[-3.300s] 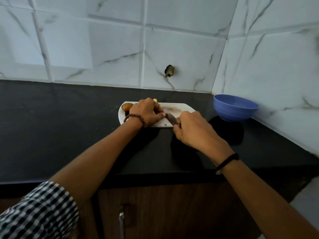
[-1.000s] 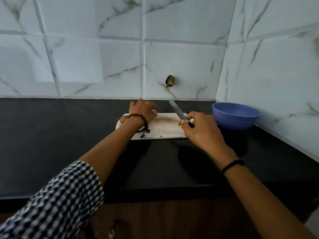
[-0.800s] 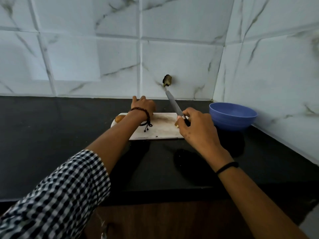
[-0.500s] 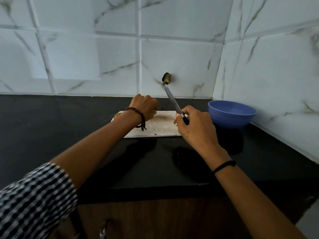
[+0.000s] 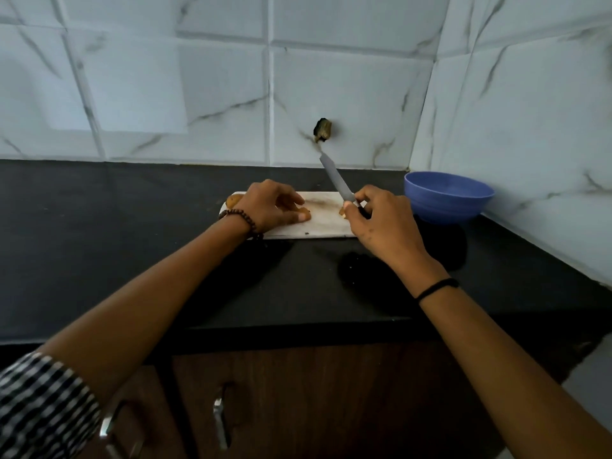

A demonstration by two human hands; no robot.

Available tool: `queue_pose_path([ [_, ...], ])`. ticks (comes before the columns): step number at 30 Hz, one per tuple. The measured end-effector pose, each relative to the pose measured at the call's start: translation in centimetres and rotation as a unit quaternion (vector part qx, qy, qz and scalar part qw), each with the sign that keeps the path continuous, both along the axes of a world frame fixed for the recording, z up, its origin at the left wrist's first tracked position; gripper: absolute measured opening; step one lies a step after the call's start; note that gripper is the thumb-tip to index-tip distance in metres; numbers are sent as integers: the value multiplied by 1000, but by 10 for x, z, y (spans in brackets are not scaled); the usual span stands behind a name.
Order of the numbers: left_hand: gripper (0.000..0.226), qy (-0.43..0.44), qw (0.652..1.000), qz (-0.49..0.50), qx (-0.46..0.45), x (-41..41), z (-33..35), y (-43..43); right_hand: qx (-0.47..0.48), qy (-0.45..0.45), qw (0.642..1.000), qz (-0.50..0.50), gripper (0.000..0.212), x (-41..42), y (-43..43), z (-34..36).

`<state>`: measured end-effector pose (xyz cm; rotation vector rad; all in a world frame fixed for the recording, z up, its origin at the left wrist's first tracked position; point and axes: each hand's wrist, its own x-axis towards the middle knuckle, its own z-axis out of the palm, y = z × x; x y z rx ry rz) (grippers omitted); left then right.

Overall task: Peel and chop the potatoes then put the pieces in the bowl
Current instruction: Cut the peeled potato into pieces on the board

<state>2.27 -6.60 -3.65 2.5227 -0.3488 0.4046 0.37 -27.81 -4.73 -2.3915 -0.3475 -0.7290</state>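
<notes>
A black countertop (image 5: 99,233) runs beneath a wall of white marbled tiles (image 5: 205,77), with dark wooden cabinet doors (image 5: 314,402) below its front edge. On the counter, close to the back wall, lies a white cutting board (image 5: 323,223), and just to its right, apart from it, stands a blue bowl (image 5: 448,200) in the corner. The left hand (image 5: 268,207), with a bead bracelet at the wrist, rests on the left part of the board, fingers curled down over a potato piece (image 5: 303,214); how firmly it is held cannot be told. A whole unpeeled potato (image 5: 233,200) sits at the board's left end, partly hidden behind that hand. The right hand (image 5: 384,223) is closed around the handle of a knife (image 5: 336,178), whose blade points up and away toward the wall, lifted off the board. A small yellowish potato bit (image 5: 341,212) shows beside the right thumb.
</notes>
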Motion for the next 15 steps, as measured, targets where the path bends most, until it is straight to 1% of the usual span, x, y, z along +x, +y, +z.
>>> queue_pose_path([
  [3, 28, 7, 1000, 19, -21, 1, -2, 1, 38, 28, 998, 35, 20, -5, 0, 3],
  [6, 28, 21, 998, 18, -57, -1, -3, 0, 63, 71, 993, 64, 19, -9, 0, 5],
  [11, 30, 35, 995, 29, -93, -4, -2, -1, 42, 120, 988, 90, 20, -12, 4, 5],
  [15, 30, 41, 992, 32, -111, -8, -2, -1, 20, 112, 989, 99, 19, -14, 11, 7],
])
